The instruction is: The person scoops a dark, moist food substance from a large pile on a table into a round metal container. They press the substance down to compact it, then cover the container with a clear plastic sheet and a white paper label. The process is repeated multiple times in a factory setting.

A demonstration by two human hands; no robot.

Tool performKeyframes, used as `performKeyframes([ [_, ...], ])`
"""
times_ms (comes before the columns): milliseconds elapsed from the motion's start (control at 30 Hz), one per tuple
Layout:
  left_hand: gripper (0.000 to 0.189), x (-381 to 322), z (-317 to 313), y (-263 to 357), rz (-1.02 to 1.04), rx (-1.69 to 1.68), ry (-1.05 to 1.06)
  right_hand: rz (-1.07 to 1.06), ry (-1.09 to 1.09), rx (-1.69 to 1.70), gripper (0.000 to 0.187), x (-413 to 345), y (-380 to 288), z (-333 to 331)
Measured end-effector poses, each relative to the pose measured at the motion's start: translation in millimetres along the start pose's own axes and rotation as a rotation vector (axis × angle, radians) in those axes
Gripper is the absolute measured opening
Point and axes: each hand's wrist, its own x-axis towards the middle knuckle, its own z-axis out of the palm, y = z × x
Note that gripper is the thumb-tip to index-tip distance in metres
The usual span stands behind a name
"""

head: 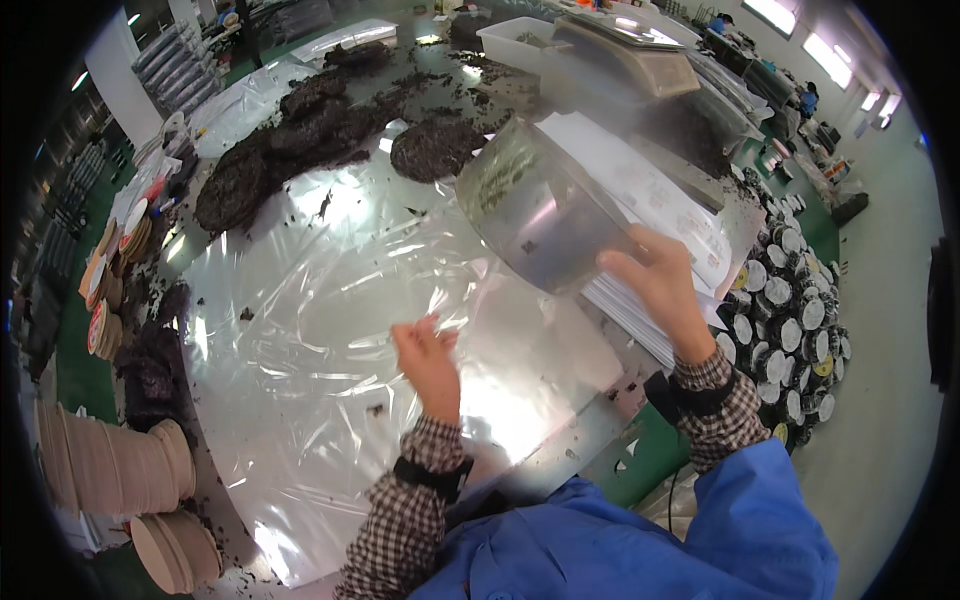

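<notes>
My right hand (660, 281) grips the near right edge of a curved, translucent plastic sheet (544, 206), with the thumb on its face; dark bits cling to the sheet. My left hand (429, 360) is at a crinkled clear plastic film (322, 360) spread on the metal table, its fingers bunched and slightly blurred; whether they pinch the film cannot be told. Beyond the plastic sheet's left edge sits a round cake of dark, seaweed-like material (437, 146). A stack of printed white paper (660, 195) lies partly behind the plastic sheet.
More dark cakes (232, 187) are heaped at the back left. Stacked round discs (112, 457) stand at the left edge. A white plastic bin (517, 37) is at the back. Many wrapped round packs (787, 315) are piled right of the table. Several people are far off.
</notes>
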Motion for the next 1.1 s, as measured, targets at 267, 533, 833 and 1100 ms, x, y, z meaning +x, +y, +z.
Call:
performKeyframes([
  [267,0.048,-36,31,-11,0.448,1.026,-0.696,-0.169,0.001,-0.116,0.024,0,7,15],
  [533,0.019,-23,-9,-36,0.437,0.913,-0.71,-0.455,0.151,-0.831,0.042,25,118,11],
  [833,0.041,-41,7,12,0.191,0.92,-0.697,-0.395,-0.623,-0.27,0.014,-58,111,28],
  [1100,0.06,-74,16,34,0.252,0.984,-0.743,-0.324,-0.834,-0.14,0.018,4,66,25],
])
